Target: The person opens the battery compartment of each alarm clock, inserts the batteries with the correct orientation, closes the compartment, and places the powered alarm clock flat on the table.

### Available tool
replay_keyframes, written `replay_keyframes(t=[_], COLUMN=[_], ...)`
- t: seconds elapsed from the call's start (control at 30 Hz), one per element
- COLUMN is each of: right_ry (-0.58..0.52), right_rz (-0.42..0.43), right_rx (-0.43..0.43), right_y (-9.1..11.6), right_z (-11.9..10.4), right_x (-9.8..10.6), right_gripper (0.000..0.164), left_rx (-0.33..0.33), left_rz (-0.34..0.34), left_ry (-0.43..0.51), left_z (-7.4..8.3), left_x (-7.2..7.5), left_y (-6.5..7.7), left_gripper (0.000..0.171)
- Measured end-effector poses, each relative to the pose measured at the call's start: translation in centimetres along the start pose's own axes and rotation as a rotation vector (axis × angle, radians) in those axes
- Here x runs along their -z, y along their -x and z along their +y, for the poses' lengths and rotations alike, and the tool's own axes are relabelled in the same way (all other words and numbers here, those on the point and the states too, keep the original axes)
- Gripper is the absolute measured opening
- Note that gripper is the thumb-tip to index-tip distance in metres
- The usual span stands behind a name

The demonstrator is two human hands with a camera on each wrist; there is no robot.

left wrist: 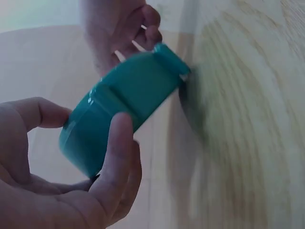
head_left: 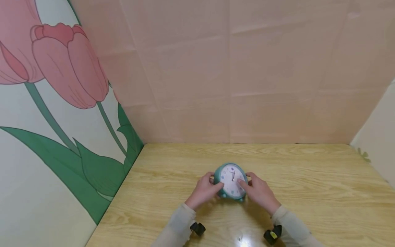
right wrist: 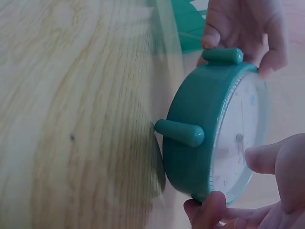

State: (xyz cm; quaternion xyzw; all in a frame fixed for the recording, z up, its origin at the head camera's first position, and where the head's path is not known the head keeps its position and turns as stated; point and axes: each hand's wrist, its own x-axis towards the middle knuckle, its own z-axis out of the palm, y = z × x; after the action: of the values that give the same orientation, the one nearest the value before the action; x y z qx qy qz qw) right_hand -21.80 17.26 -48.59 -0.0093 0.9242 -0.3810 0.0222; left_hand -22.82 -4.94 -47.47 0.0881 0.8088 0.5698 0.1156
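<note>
A round teal alarm clock [head_left: 229, 192] with a white dial is held between both hands over the table, its face tilted up toward the head camera. My left hand [head_left: 205, 189] grips its left side, the thumb at the rim and fingers behind. On the other side my right hand [head_left: 261, 192] grips it, its thumb lying over the dial. Two stubby feet show along the clock's teal body [right wrist: 200, 105] in the right wrist view, close to the tabletop. From the left wrist, the clock's side [left wrist: 138, 86] is seen between thumb and fingers.
The light wood table [head_left: 160, 164] stretches out around the hands. Behind it hangs a creased pinkish cloth [head_left: 228, 85]. A wall with painted tulips [head_left: 71, 65] borders the left, and a pale wall [head_left: 376, 144] the right. Each wrist wears a small black camera [head_left: 198, 228].
</note>
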Motion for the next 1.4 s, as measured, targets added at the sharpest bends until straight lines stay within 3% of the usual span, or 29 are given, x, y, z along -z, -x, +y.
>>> replay_keyframes(t=[0.27, 0.53, 0.63, 0.77, 0.9, 1.07, 1.4], right_ry=[0.018, 0.037, 0.037, 0.029, 0.028, 0.025, 0.032], right_rz=[-0.006, -0.013, -0.013, -0.012, -0.001, 0.004, -0.002], right_rx=[-0.010, -0.015, -0.015, -0.001, 0.021, 0.028, 0.049], right_y=[0.0, 0.2, 0.4, 0.5, 0.5, 0.4, -0.1], right_z=[0.3, 0.7, 0.8, 1.1, 1.4, 1.5, 1.4], right_x=[0.5, 0.4, 0.3, -0.3, -0.8, -0.7, 0.0], right_gripper=[0.062, 0.057, 0.055, 0.051, 0.050, 0.050, 0.051], left_rx=[0.042, 0.046, 0.040, 0.040, 0.069, 0.101, 0.090], left_rz=[-0.063, -0.062, -0.071, -0.096, -0.121, -0.143, -0.141], left_ry=[0.010, -0.093, -0.127, -0.155, -0.164, -0.175, -0.184], left_z=[-0.6, -1.4, -1.9, -2.2, -2.3, -2.1, -1.8], left_x=[0.0, -0.4, -0.6, -0.7, -0.6, -0.6, -0.3], left_y=[-0.2, -0.4, -0.3, 0.1, 0.5, 0.4, -0.3], left_gripper=[0.061, 0.060, 0.056, 0.038, 0.027, 0.024, 0.027])
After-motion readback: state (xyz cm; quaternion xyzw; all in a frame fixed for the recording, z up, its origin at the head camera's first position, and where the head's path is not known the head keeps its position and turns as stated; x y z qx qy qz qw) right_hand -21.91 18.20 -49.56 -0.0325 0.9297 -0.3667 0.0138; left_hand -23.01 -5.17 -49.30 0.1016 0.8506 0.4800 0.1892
